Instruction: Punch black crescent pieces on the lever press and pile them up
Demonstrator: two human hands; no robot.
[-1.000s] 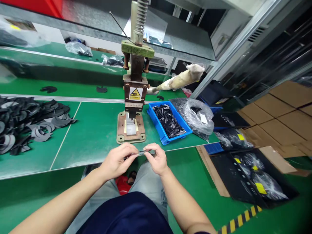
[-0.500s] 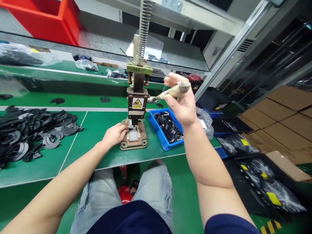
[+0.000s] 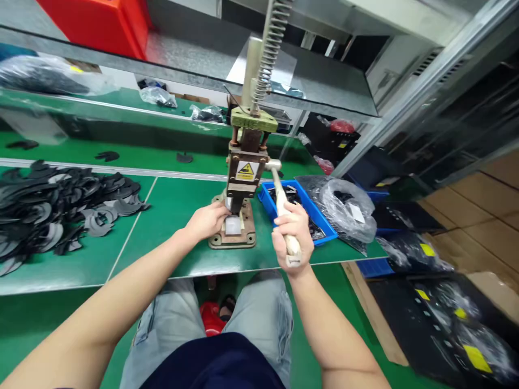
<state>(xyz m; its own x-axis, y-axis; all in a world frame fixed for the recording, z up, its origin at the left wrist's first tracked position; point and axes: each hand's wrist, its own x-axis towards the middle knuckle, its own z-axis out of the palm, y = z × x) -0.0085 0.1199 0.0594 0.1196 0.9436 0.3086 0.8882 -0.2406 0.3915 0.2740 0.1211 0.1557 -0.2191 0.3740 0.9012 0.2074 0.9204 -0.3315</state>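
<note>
Plainly, a lever handle (image 3: 280, 197) is gripped by the right hand (image 3: 295, 232), with the fingers wrapped around its lower part. The handle is pale, uneven in surface and joined at its upper end to a short rounded fitting at the side of the press (image 3: 251, 141). The press is built of dark, worn metal, topped by a green-painted plate (image 3: 255, 120) and a coiled spring (image 3: 272, 48); a yellow warning label (image 3: 246, 169) is fixed to its front. The left hand (image 3: 208, 220) is held over the left side of the brownish base plate (image 3: 243, 241), its fingertips placed close under the punch, beside a smooth, whitish rectangular block (image 3: 232, 226). Thumb and fingers are drawn near each other there, but whether anything is pinched between them cannot be told, as the fingertips are partly hidden.

A blue plastic tray (image 3: 318, 212) of small black parts (image 3: 316, 231) is partly covered by the right hand and handle. Beside it, the contents of a crinkled clear bag (image 3: 351, 208) are obscured by glare. On the green table (image 3: 174, 200), curved dark pieces (image 3: 60, 205) are heaped, their outlines overlapped and the heap cut off at the left edge.
</note>
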